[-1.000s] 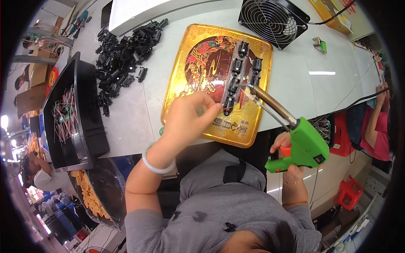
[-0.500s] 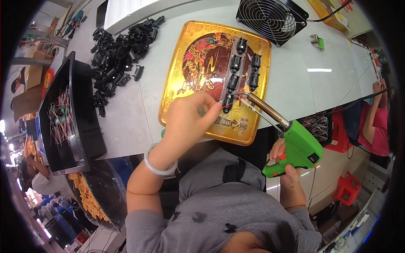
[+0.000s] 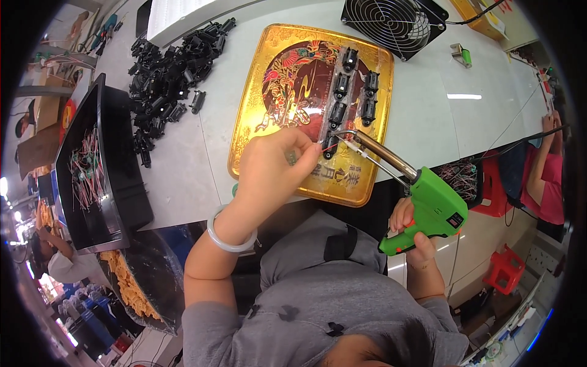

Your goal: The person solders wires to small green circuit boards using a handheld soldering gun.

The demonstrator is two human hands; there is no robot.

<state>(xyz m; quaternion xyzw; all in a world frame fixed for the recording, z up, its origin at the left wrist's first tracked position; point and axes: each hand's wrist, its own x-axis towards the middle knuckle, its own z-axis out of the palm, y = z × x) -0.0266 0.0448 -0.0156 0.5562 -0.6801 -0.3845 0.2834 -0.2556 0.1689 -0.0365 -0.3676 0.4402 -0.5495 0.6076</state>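
Observation:
My right hand (image 3: 413, 230) is wrapped round the handle of a green soldering gun (image 3: 438, 205). Its bent metal tip meets the nearest small black plastic part (image 3: 330, 147) on a gold tin lid (image 3: 251, 98). Between thumb and forefinger, my left hand (image 3: 278, 162) pinches a thin red wire (image 3: 330, 147), which reaches to that same part. Several more black parts (image 3: 337, 114) stand in two rows on clear strips on the lid. The exact spot where wire and tip meet is too small to make out.
A heap of black parts (image 3: 165, 85) lies at the far left. Nearer stands a black bin (image 3: 116, 165) holding thin wires (image 3: 87, 165). A black fan (image 3: 394, 24) sits behind the lid, with a small green-and-metal object (image 3: 461, 55) to its right. Another person's arms (image 3: 544, 153) show at the right.
The soldering gun's tip has shifted slightly left onto the nearest black part. My left hand keeps its pinch on the wire, and the lid sits slightly higher in view.

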